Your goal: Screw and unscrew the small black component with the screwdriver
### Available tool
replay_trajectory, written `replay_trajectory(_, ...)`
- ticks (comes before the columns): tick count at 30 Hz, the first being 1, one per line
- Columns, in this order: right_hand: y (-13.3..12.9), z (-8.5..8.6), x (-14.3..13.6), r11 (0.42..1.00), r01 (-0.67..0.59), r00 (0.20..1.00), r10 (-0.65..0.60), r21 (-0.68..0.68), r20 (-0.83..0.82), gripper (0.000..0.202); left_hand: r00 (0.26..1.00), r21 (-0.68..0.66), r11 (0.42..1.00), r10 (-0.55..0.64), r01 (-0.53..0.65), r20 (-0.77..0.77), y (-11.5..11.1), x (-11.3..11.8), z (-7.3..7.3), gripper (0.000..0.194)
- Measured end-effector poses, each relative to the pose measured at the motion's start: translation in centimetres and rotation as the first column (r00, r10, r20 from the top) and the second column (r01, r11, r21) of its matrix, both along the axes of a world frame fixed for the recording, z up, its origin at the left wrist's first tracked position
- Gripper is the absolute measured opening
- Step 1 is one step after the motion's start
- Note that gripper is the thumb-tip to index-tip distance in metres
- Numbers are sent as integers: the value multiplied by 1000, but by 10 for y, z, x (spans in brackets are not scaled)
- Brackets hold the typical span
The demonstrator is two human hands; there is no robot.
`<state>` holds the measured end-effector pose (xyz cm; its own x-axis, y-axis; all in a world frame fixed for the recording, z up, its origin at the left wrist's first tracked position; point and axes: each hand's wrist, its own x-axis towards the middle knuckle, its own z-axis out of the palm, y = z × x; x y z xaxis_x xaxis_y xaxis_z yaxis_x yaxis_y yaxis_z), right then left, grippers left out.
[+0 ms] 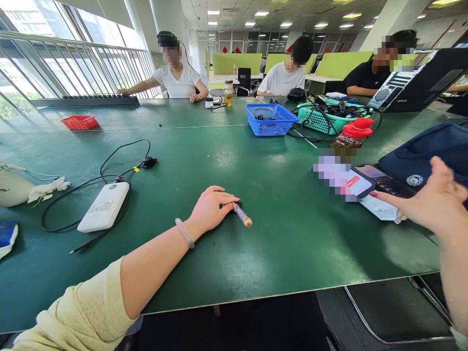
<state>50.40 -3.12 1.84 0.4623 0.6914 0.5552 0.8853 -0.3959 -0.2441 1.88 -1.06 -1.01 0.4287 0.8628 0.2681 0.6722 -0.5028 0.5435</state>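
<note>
On the green table, my left hand is closed, its thumb and fingers pinched at the far end of a screwdriver with a clear handle. The handle's yellowish end points toward me and to the right. A small black object lies right by my fingertips, partly covered; its kind I cannot make out. My right hand is raised at the right edge, fingers spread, nothing in it. Close to its thumb lie a dark phone and a second phone with a lit screen, above a white item.
Left of me lies a white power bank with a looped black cable. Farther back stand a red tray, a blue basket, a green basket of cables and a red-lidded jar. Three people sit opposite.
</note>
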Motion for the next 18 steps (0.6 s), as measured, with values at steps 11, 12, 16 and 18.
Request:
replay_trajectory(11,-26,24,-253,185,-957,208,974,-224,-85,67,998,91,994,-54,55,-10,0,0,1,25)
replay_trajectory(12,-23,24,-266,144,-968,155,987,-208,-37,56,997,102,992,-73,74,-10,0,0,1,27)
replay_trajectory(16,-6,24,-297,80,-995,75,994,-68,74,24,994,112,988,-108,110,-28,1,0,-1,27)
replay_trajectory(18,4,23,-302,116,-992,118,993,45,30,26,998,112,992,-61,62,-16,2,-1,-3,24)
